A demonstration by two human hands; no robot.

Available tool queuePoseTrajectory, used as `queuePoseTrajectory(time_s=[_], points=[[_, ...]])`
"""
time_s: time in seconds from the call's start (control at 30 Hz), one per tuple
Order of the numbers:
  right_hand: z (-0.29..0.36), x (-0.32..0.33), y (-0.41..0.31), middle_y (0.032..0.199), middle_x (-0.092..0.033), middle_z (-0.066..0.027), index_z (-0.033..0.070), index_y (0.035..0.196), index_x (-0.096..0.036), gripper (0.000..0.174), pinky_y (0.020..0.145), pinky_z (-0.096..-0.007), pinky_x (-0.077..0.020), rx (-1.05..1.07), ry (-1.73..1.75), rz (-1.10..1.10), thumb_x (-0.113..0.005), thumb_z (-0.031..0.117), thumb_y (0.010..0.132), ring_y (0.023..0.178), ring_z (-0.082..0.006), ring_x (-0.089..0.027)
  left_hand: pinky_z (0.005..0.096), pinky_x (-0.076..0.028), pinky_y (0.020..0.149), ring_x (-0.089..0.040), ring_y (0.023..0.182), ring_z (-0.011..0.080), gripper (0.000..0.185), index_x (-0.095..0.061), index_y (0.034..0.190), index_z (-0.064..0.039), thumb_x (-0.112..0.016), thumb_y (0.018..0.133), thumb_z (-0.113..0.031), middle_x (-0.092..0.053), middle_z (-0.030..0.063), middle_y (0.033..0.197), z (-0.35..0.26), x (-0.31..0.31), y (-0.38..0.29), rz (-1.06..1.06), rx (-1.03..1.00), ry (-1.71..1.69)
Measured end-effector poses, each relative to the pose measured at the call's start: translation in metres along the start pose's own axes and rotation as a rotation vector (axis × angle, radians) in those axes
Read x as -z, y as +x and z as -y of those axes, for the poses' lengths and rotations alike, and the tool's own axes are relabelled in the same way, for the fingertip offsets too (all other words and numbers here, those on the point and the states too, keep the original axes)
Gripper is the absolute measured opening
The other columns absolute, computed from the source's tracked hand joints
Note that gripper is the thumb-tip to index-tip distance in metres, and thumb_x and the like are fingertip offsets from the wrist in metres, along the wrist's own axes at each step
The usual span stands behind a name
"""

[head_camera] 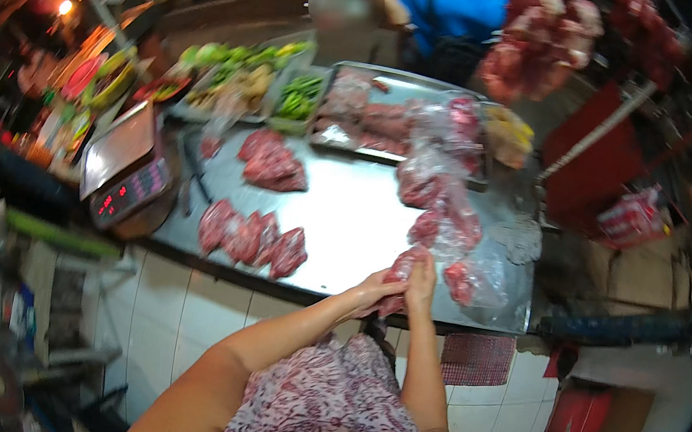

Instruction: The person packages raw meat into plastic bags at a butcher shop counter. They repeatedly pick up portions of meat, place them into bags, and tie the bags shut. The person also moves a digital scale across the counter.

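Both hands hold a plastic bag of raw meat (403, 269) at the front edge of the metal table (346, 216). My left hand (379, 292) grips its left side, and my right hand (421, 283) lies along its right side. More bagged meat (458, 282) lies just right of my hands, and further clear bags with meat (444, 219) stretch up behind them. To the left, several portions of meat (252, 234) sit in a row near the front edge. Another heap of meat (273, 162) lies behind that row.
A digital scale (129, 191) stands at the table's left. Along the back are a metal tray of packed meat (355, 148), a container of green chillies (299, 97) and limes (229, 56). Meat hangs (536, 44) at the upper right. A person in a blue shirt (453, 1) is across the table.
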State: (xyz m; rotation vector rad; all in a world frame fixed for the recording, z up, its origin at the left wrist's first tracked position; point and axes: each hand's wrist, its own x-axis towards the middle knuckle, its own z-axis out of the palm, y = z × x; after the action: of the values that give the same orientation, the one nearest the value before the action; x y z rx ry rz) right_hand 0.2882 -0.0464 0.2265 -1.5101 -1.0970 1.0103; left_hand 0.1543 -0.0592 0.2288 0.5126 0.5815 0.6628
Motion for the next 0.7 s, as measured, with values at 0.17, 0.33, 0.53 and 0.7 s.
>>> queuePoseTrajectory(time_s=[0.17, 0.33, 0.53, 0.7], points=[[-0.001, 0.004, -0.01, 0.142, -0.039, -0.0183, 0.004, 0.15, -0.018, 0.06, 0.103, -0.0373, -0.0387, -0.039, 0.082, -0.057, -0.041, 0.029, 0.1, 0.121, -0.029, -0.049, 0.0249, -0.051, 0.054, -0.059, 0.065, 0.0127, 0.048, -0.05, 0.125, 0.0, -0.07, 0.081, -0.006, -0.063, 0.008, 0.092, 0.007, 0.003, 0.0, -0.261, -0.146, 0.047], [-0.003, -0.005, 0.0, 0.131, -0.051, -0.0166, 0.003, 0.147, -0.023, 0.062, 0.095, -0.0342, -0.046, -0.298, 0.285, 0.113, -0.054, 0.017, 0.095, 0.116, -0.0235, -0.053, 0.0254, -0.053, 0.063, -0.061, 0.083, 0.0129, 0.064, -0.041, 0.137, 0.0, -0.07, 0.079, 0.001, -0.062, 0.0093, 0.107, 0.017, 0.015, 0.013, -0.264, -0.345, 0.149], [-0.012, -0.025, 0.008, 0.138, -0.045, -0.0221, 0.017, 0.151, -0.01, 0.078, 0.09, -0.0319, -0.0478, -0.08, 0.239, 0.195, -0.061, 0.012, 0.092, 0.111, -0.0234, -0.056, 0.0269, -0.056, 0.061, -0.065, 0.081, 0.0157, 0.058, -0.04, 0.137, -0.009, -0.067, 0.086, -0.01, -0.063, 0.0077, 0.103, -0.012, 0.049, -0.01, -0.335, -0.195, 0.112], [-0.028, 0.006, 0.004, 0.125, -0.059, -0.0108, 0.005, 0.135, -0.048, 0.049, 0.079, -0.0298, -0.049, -0.232, -0.034, 0.199, -0.062, 0.014, 0.089, 0.094, -0.0162, -0.061, 0.0252, -0.056, 0.055, -0.064, 0.078, 0.0177, 0.066, -0.028, 0.147, -0.014, -0.061, 0.09, -0.013, -0.062, 0.0116, 0.11, -0.055, 0.107, -0.06, -0.687, -0.386, 0.391]])
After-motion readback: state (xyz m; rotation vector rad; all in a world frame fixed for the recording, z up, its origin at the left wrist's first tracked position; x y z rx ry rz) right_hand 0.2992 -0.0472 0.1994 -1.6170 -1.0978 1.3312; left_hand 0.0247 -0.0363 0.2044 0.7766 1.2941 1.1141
